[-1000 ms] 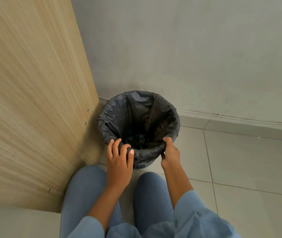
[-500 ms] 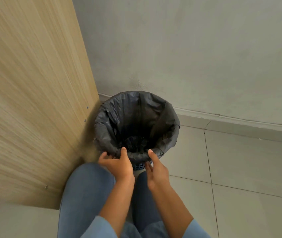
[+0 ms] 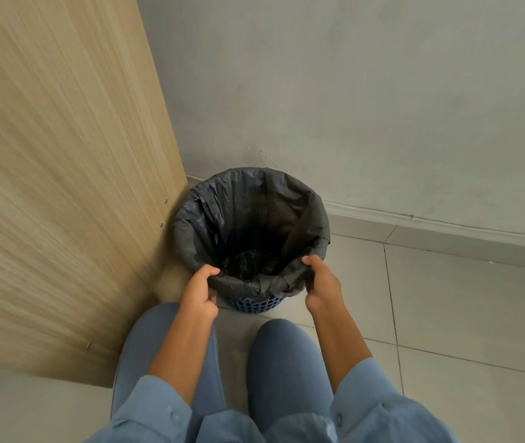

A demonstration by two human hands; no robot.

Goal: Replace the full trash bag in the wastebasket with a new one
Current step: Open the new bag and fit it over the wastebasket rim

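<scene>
While both hands pinch the near rim of the black trash bag (image 3: pixel 254 219), left hand (image 3: pixel 198 292) and right hand (image 3: pixel 322 282) with fingers curled on the folded plastic, the blue wastebasket (image 3: pixel 251 304) stands on the floor by a wooden panel (image 3: pixel 62 187). A hasty pull could tear the thin film or lift the basket too.

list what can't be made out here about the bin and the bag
- Head view: most of the blue wastebasket is hidden by the black trash bag folded over its rim.
- What lies at the bag's bottom is too dark to tell.
- The left hand and right hand have fingertips curled under the bag's edge, out of sight.
</scene>
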